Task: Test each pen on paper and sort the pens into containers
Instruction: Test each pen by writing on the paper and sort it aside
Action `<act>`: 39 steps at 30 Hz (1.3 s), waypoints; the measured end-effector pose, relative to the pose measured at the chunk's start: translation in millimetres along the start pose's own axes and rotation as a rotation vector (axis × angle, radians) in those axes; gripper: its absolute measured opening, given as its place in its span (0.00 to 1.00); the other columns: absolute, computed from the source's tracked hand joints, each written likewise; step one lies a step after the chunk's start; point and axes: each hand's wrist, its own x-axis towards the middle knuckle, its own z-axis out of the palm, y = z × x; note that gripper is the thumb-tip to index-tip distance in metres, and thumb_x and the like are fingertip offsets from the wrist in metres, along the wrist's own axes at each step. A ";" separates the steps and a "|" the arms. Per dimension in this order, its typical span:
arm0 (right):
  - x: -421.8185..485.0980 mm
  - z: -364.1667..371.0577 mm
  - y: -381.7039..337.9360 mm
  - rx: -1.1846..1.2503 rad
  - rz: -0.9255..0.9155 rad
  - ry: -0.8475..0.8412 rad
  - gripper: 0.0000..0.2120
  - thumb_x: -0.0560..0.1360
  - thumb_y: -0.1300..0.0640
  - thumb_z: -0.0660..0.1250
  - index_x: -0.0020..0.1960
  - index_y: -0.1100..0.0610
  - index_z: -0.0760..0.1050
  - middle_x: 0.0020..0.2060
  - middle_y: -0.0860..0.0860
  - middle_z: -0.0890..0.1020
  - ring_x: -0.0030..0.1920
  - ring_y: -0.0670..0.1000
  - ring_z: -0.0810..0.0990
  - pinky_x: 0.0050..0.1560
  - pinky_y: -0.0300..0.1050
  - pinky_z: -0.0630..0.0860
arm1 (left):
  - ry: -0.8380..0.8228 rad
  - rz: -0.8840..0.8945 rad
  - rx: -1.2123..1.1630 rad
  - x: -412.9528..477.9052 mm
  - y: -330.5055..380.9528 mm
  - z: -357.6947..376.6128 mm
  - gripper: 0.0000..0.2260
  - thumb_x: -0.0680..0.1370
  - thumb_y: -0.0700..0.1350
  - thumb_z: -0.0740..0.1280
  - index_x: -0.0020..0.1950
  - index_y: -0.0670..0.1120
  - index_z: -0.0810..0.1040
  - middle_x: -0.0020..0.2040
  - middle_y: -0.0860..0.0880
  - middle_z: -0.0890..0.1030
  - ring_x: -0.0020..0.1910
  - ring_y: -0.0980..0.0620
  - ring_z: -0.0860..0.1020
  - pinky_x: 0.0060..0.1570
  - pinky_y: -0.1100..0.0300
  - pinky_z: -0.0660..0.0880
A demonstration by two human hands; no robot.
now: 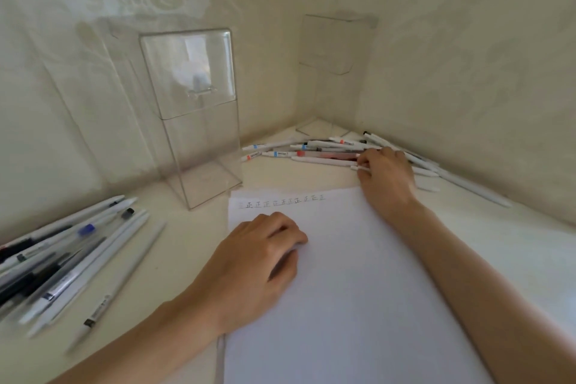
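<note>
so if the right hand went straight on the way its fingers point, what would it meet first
The right hand points left into the back pile of pens; a white pen lies right at its fingertips, so that comes first, though contact is unclear.

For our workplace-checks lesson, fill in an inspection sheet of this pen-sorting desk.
Surface: cream tabletop, set in a wall corner.
Job's things: paper sheet with a row of test marks; near clear container; corner clear container; left pen pile; back pen pile.
Clutter: nothing seen.
Grippers: left hand rests on the sheet; right hand pinches a white pen in the back pile.
Cables: nothing seen.
Surroundings: patterned walls.
</note>
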 end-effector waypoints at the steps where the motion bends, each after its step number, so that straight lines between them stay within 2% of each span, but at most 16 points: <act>1: 0.0 1.5 0.7 -0.012 0.002 -0.006 0.10 0.78 0.58 0.59 0.58 0.57 0.73 0.58 0.58 0.75 0.60 0.60 0.68 0.60 0.50 0.63 | 0.004 0.003 0.002 0.1 0.2 0.1 0.15 0.76 0.50 0.54 0.55 0.52 0.77 0.52 0.60 0.74 0.50 0.60 0.73 0.49 0.64 0.70; 4: -0.7 4.0 0.6 0.000 -0.032 -0.002 0.08 0.80 0.58 0.57 0.56 0.57 0.71 0.56 0.57 0.75 0.58 0.61 0.70 0.56 0.51 0.63 | 0.015 0.013 0.005 0.4 1.8 -0.4 0.15 0.76 0.49 0.54 0.55 0.51 0.77 0.51 0.59 0.74 0.49 0.60 0.73 0.48 0.63 0.71; 6: -2.2 -0.8 -2.6 0.125 -0.115 0.097 0.06 0.80 0.60 0.56 0.55 0.58 0.70 0.48 0.58 0.78 0.50 0.62 0.74 0.47 0.50 0.64 | 0.016 0.014 0.006 0.3 2.4 -0.6 0.15 0.76 0.49 0.54 0.55 0.51 0.77 0.51 0.59 0.74 0.49 0.61 0.72 0.48 0.64 0.70; 8: -5.4 -11.9 -11.6 0.258 -0.227 0.208 0.05 0.80 0.61 0.56 0.54 0.59 0.69 0.39 0.56 0.77 0.41 0.60 0.73 0.39 0.47 0.59 | 0.015 0.013 0.008 -0.2 2.5 -0.9 0.15 0.76 0.49 0.54 0.55 0.51 0.77 0.51 0.59 0.74 0.49 0.61 0.72 0.48 0.65 0.70; 11: -12.9 -23.1 -31.3 0.320 -0.326 0.265 0.08 0.80 0.53 0.55 0.52 0.57 0.68 0.35 0.48 0.73 0.39 0.55 0.71 0.41 0.45 0.58 | 0.018 0.011 0.016 0.1 2.7 -1.2 0.15 0.76 0.49 0.54 0.55 0.51 0.77 0.51 0.58 0.74 0.49 0.61 0.72 0.48 0.64 0.70; 14: -19.3 -19.2 -43.3 0.295 -0.357 0.257 0.16 0.76 0.43 0.53 0.46 0.56 0.68 0.33 0.47 0.74 0.38 0.53 0.72 0.45 0.45 0.60 | 0.014 0.011 0.019 1.1 3.0 -0.9 0.15 0.76 0.49 0.54 0.55 0.51 0.77 0.51 0.58 0.74 0.49 0.60 0.72 0.48 0.63 0.70; 17: -22.0 -12.4 -47.8 0.287 -0.393 0.257 0.15 0.73 0.45 0.53 0.43 0.58 0.67 0.29 0.49 0.72 0.34 0.53 0.71 0.42 0.44 0.59 | 0.005 0.009 0.018 1.2 2.5 -0.6 0.15 0.76 0.49 0.53 0.55 0.51 0.76 0.51 0.58 0.73 0.49 0.60 0.72 0.48 0.64 0.69; 21: -23.2 -11.4 -50.2 0.293 -0.435 0.283 0.12 0.72 0.50 0.53 0.42 0.59 0.68 0.29 0.47 0.70 0.33 0.50 0.67 0.40 0.43 0.56 | -0.010 0.006 0.020 1.3 2.0 -0.2 0.15 0.76 0.49 0.53 0.55 0.52 0.76 0.52 0.59 0.73 0.49 0.60 0.72 0.48 0.65 0.68; 24: -22.6 -12.3 -49.5 0.308 -0.463 0.301 0.13 0.74 0.48 0.54 0.43 0.59 0.68 0.29 0.45 0.68 0.33 0.49 0.65 0.42 0.46 0.62 | -0.015 0.008 0.022 1.4 1.9 -0.4 0.14 0.76 0.49 0.53 0.55 0.51 0.76 0.52 0.58 0.73 0.49 0.60 0.72 0.48 0.64 0.69; 27: -21.9 -15.4 -49.8 0.372 -0.475 0.248 0.19 0.73 0.44 0.62 0.50 0.61 0.72 0.38 0.49 0.77 0.39 0.52 0.74 0.47 0.48 0.69 | -0.023 0.003 0.013 1.7 1.6 -1.0 0.14 0.76 0.50 0.53 0.55 0.52 0.76 0.52 0.58 0.73 0.49 0.59 0.72 0.48 0.63 0.70; 29: -23.3 -21.4 -50.2 0.465 -0.485 0.263 0.17 0.75 0.52 0.61 0.56 0.63 0.74 0.45 0.54 0.81 0.42 0.56 0.79 0.44 0.52 0.75 | -0.031 -0.007 0.003 2.4 1.0 -1.2 0.15 0.76 0.50 0.53 0.55 0.52 0.76 0.52 0.59 0.73 0.50 0.59 0.72 0.49 0.63 0.69; 31: -26.0 -30.6 -50.3 0.595 -0.460 0.318 0.17 0.76 0.55 0.55 0.58 0.63 0.74 0.41 0.51 0.79 0.38 0.50 0.76 0.41 0.47 0.74 | -0.040 -0.022 -0.003 4.1 0.4 -1.9 0.16 0.75 0.51 0.53 0.55 0.52 0.76 0.52 0.59 0.73 0.50 0.59 0.72 0.49 0.64 0.69; 33: -28.4 -40.3 -50.2 0.723 -0.368 0.304 0.20 0.76 0.51 0.50 0.57 0.62 0.73 0.35 0.43 0.73 0.34 0.44 0.70 0.38 0.40 0.68 | -0.038 -0.038 0.006 8.5 2.2 -3.6 0.18 0.74 0.53 0.51 0.55 0.53 0.76 0.51 0.60 0.73 0.50 0.58 0.73 0.47 0.67 0.67; 35: -29.4 -47.2 -49.3 0.774 -0.225 0.254 0.27 0.77 0.44 0.47 0.49 0.65 0.74 0.28 0.47 0.75 0.30 0.48 0.70 0.35 0.45 0.70 | -0.040 -0.052 -0.001 17.6 6.8 -3.9 0.21 0.73 0.54 0.49 0.55 0.53 0.77 0.52 0.60 0.74 0.51 0.59 0.72 0.48 0.68 0.66; 37: -27.9 -50.1 -48.7 0.849 -0.078 0.166 0.30 0.79 0.42 0.52 0.43 0.69 0.75 0.28 0.55 0.80 0.30 0.51 0.75 0.39 0.53 0.75 | -0.063 -0.034 -0.015 30.0 13.3 0.5 0.23 0.72 0.55 0.47 0.57 0.52 0.76 0.55 0.59 0.74 0.55 0.57 0.72 0.52 0.64 0.67; 39: -24.6 -47.0 -46.4 0.906 -0.017 0.117 0.22 0.78 0.47 0.61 0.40 0.66 0.77 0.30 0.54 0.82 0.31 0.48 0.78 0.41 0.54 0.77 | -0.096 0.022 0.017 41.6 18.0 9.3 0.24 0.73 0.56 0.48 0.61 0.52 0.75 0.61 0.57 0.74 0.60 0.56 0.70 0.59 0.64 0.63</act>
